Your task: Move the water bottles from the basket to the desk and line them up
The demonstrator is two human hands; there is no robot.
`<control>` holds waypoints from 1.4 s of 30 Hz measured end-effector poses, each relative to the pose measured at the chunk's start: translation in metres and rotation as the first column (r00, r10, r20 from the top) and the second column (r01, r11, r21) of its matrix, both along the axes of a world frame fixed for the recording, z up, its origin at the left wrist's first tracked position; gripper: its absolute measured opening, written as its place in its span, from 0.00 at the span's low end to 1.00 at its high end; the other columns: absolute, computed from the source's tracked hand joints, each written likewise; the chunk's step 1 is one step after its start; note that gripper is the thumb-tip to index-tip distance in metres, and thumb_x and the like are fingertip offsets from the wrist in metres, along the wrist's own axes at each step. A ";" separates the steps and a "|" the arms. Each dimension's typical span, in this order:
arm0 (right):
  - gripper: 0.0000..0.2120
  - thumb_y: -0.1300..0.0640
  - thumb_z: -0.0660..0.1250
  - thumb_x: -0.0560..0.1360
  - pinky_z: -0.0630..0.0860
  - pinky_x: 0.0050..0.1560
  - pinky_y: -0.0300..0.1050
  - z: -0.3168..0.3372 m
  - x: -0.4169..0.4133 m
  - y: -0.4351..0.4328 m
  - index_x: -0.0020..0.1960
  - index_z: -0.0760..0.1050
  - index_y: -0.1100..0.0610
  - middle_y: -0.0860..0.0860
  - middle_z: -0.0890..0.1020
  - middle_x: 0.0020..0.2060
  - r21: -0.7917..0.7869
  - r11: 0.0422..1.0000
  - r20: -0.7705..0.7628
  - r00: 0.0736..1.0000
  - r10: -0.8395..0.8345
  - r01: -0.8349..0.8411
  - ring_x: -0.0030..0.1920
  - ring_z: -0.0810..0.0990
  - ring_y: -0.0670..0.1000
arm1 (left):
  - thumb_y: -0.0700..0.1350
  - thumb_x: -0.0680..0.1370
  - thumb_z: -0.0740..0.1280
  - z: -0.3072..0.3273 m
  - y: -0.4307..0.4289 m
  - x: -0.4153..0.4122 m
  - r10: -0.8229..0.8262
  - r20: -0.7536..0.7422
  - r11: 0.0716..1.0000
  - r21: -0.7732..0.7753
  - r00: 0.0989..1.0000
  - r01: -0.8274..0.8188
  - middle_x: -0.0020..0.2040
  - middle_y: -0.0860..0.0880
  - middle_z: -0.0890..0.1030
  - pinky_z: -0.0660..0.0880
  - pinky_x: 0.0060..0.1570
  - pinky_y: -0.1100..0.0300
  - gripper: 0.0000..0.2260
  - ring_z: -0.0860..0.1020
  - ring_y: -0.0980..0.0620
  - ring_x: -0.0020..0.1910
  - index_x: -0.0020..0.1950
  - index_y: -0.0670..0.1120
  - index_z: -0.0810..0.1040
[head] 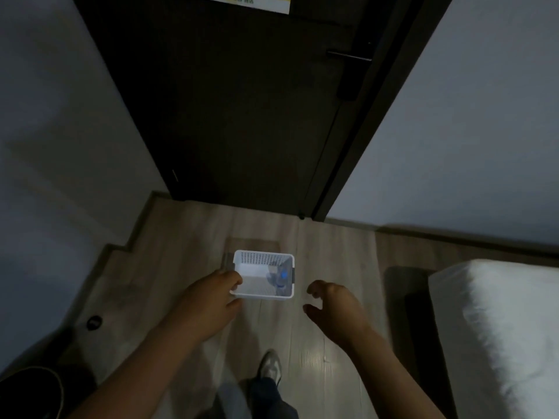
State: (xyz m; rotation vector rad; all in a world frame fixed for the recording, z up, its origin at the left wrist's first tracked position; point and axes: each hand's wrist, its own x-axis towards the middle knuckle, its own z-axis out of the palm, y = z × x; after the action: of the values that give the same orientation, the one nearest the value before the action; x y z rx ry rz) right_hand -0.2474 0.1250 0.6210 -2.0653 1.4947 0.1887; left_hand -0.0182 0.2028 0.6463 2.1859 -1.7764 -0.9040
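Observation:
A white perforated plastic basket [257, 258] is in the middle of the view above the wooden floor. A clear water bottle with a blue cap [279, 278] lies in its right half. My left hand [211, 300] grips the basket's left rim, fingers curled over the near left corner. My right hand [332, 306] hovers just right of the basket, fingers loosely curled, holding nothing and apart from the rim. No desk is in view.
A dark closed door [236, 101] with a handle [349, 57] stands ahead between pale walls. A white mattress [508, 328] fills the right foreground. My shoe [270, 367] is on the floor below the basket. A dark round object [30, 391] sits at the lower left.

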 end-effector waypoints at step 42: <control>0.20 0.56 0.67 0.76 0.74 0.58 0.47 -0.629 0.072 -0.220 0.66 0.68 0.58 0.56 0.76 0.60 0.157 0.979 -0.203 0.975 -0.096 0.129 0.58 0.77 0.55 | 0.43 0.74 0.71 -0.631 -0.180 0.075 -0.027 -0.062 0.981 0.190 0.998 0.038 0.55 0.39 0.80 0.76 0.51 0.53 0.16 0.79 0.42 0.53 0.58 0.38 0.76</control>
State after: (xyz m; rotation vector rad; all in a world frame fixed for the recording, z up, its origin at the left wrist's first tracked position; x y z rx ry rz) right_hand -0.1750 -0.0953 -0.0076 -1.8644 1.6455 0.4687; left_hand 0.0570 0.0223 0.0148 2.2214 -1.7697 -1.1795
